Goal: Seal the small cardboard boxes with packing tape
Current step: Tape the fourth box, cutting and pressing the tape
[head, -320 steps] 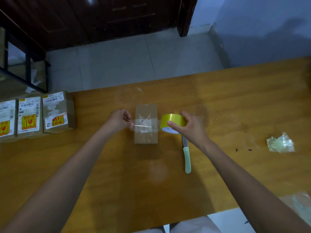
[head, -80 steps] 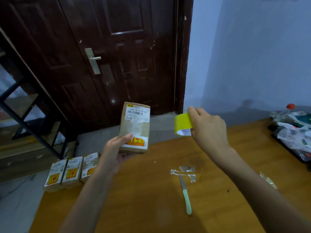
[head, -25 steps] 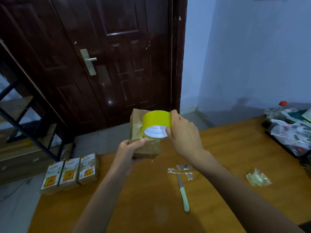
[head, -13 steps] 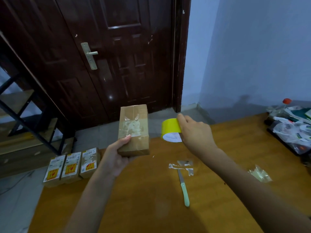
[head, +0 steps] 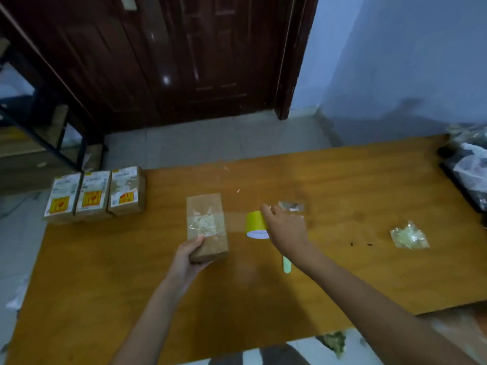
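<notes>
- Cardboard box (head: 207, 225), small and brown, sits near the middle of the wooden table (head: 342, 185), its long side running away from the person, with a patch of torn label residue under clear tape on its top face.
- Left hand (head: 190, 259) grips the box at its near left corner, thumb on top and fingers curled underneath.
- Clear strip of tape (head: 235, 222) stretches from the box's right edge across to the yellow tape roll (head: 256, 227).
- Right hand (head: 286, 229) holds the roll just right of the box, fingers wrapped over it.
- Pale green handle of a knife (head: 286, 264) shows below the right wrist; its blade is hidden.
- Scraps of used tape (head: 291, 206) lie just beyond the right hand.
- Crumpled wad of clear tape (head: 409, 235) lies well to the right.
- Three labelled boxes (head: 95, 193) stand side by side at the table's far left corner.
- Dark wooden door (head: 171, 54) stands behind the table.
</notes>
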